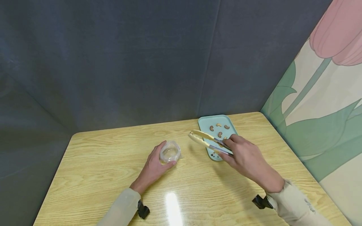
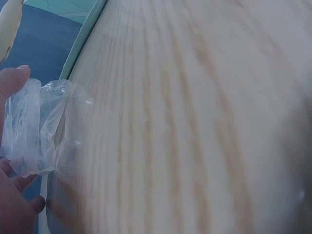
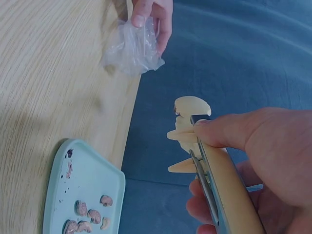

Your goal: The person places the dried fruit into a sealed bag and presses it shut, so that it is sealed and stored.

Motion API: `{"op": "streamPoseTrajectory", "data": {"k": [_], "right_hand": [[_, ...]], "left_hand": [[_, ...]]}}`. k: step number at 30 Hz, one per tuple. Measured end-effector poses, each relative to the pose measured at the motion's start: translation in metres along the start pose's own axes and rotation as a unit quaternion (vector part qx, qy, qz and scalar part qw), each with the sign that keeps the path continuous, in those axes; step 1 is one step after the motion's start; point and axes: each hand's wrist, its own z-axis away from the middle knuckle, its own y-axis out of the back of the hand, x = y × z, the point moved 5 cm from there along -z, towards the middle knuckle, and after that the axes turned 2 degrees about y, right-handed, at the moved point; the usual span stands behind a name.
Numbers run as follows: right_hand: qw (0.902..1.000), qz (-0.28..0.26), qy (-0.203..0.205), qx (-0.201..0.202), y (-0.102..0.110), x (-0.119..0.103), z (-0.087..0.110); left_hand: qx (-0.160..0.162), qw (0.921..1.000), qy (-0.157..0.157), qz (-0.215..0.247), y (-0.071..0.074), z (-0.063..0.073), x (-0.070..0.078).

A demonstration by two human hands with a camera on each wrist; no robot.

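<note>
My left hand (image 1: pixel 155 162) curls its thumb and fingers round a clear plastic bag (image 1: pixel 171 152), whose round mouth faces up. The bag stands on the table, and its wrinkled side (image 2: pixel 36 126) shows in the left wrist view. My right hand (image 1: pixel 245 157) grips metal tongs with cream tips (image 1: pixel 201 138), held above the table between the bag and a light blue tray (image 1: pixel 204 121). A small brown piece (image 3: pixel 176 110) shows at the tongs' tips in the right wrist view. Several curved nuts, cashews (image 3: pixel 94 215) by their shape, lie on the tray, partly hidden by the tongs.
The wooden table (image 1: pixel 107 163) has a dark curtain (image 1: pixel 135 69) along its back edge and left side. A wall with a painted tulip (image 1: pixel 328 94) stands close on the right. Dark crumbs (image 1: pixel 214 155) lie in the tray's near corner.
</note>
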Motion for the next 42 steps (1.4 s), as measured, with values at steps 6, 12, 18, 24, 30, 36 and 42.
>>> {"op": "streamPoseTrajectory", "data": {"k": [6, 12, 18, 24, 30, 36, 42], "right_hand": [[0.9999, -0.003, 0.013, 0.008, 0.0, -0.008, -0.004], [0.9996, -0.003, 0.025, 0.009, -0.003, -0.017, -0.008], [0.9993, -0.002, 0.037, 0.007, -0.004, -0.025, -0.01], [0.9986, -0.001, 0.053, 0.007, -0.006, -0.03, -0.012], [0.9981, 0.0, 0.061, 0.007, -0.012, -0.035, -0.013], [0.9979, 0.0, 0.065, 0.002, -0.018, -0.042, -0.013], [0.9977, -0.005, 0.067, -0.004, -0.022, -0.048, -0.013]], "left_hand": [[-0.001, 1.0, -0.005, -0.003, 0.0, 0.0, -0.001], [-0.001, 1.0, -0.005, -0.003, 0.0, 0.0, -0.002], [0.0, 1.0, -0.008, -0.002, -0.001, -0.002, 0.0], [-0.002, 1.0, -0.008, -0.001, -0.003, -0.001, 0.003], [-0.001, 1.0, -0.008, -0.001, -0.003, -0.001, 0.002], [-0.008, 0.9999, -0.004, 0.005, -0.004, -0.001, 0.002], [-0.007, 0.9999, -0.008, 0.006, -0.004, -0.001, 0.002]]}}
